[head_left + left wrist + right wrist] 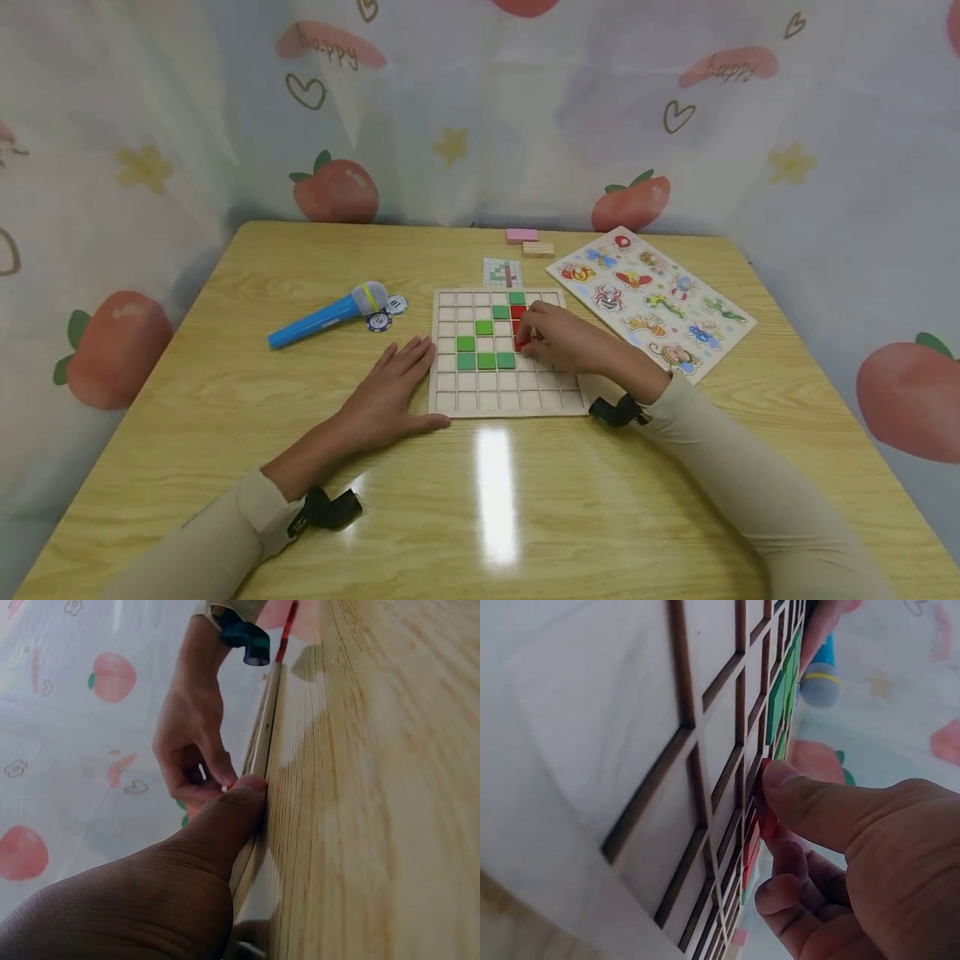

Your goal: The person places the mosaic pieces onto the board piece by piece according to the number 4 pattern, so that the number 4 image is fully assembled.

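A wooden grid board [444, 383] lies mid-table, with several green tiles [486, 361] and red tiles [517, 312] set in its squares. Thumb and fingers of my right hand [566, 337] pinch a red tile [765, 802] over the board's right part, at the lower end of the red column. Whether that tile is fully down in its square I cannot tell. My left hand [382, 404] rests at the board's left side, fingers extended along that edge and thumb [240, 799] against the near corner. Behind the board lies a small pattern card [501, 272] showing green and red squares.
A blue toy microphone [318, 321] and two poker chips [379, 322] lie to the left. On the right is an insect picture board [645, 292], close to the grid board's corner. Pink [522, 236] and plain wooden blocks [538, 249] sit at the back edge.
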`<action>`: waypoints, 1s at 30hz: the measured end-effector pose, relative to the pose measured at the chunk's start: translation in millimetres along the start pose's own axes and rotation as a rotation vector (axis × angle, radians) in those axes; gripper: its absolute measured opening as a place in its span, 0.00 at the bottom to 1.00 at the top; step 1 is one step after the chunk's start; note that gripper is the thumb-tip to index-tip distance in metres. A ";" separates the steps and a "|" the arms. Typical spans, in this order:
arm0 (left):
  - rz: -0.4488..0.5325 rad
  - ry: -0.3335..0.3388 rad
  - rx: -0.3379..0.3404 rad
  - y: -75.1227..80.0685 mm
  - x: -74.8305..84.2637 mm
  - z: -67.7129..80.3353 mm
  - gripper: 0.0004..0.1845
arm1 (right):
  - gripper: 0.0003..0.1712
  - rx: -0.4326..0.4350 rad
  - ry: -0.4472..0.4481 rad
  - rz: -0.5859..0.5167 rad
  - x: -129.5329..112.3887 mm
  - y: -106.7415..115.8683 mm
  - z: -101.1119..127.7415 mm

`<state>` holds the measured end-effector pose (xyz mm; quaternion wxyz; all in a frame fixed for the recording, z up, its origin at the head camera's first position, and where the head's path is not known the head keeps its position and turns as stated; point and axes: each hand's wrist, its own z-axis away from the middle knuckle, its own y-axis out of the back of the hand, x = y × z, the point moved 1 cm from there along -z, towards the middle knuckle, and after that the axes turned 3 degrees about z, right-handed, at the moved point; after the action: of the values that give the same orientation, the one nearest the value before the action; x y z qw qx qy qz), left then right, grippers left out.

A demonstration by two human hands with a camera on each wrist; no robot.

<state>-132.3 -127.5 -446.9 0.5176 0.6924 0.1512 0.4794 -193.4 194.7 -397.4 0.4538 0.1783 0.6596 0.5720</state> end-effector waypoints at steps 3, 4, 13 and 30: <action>-0.001 -0.006 0.005 2.4 1.7 -1.6 0.63 | 0.03 0.022 -0.002 -0.001 1.3 0.2 -1.9; 0.002 -0.008 0.006 3.1 2.2 -1.8 0.63 | 0.03 0.025 -0.002 0.001 1.6 0.2 -2.0; 0.011 0.005 -0.008 1.5 1.8 -2.0 0.63 | 0.09 0.179 0.064 0.008 3.6 16.5 43.8; 0.000 0.021 -0.013 0.9 2.3 -1.9 0.63 | 0.27 0.402 -0.122 -0.082 39.2 -1.0 259.2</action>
<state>-132.9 -125.1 -445.0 0.5206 0.6840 0.1532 0.4875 -5.7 377.6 -396.7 0.4712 0.2725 0.7385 0.3979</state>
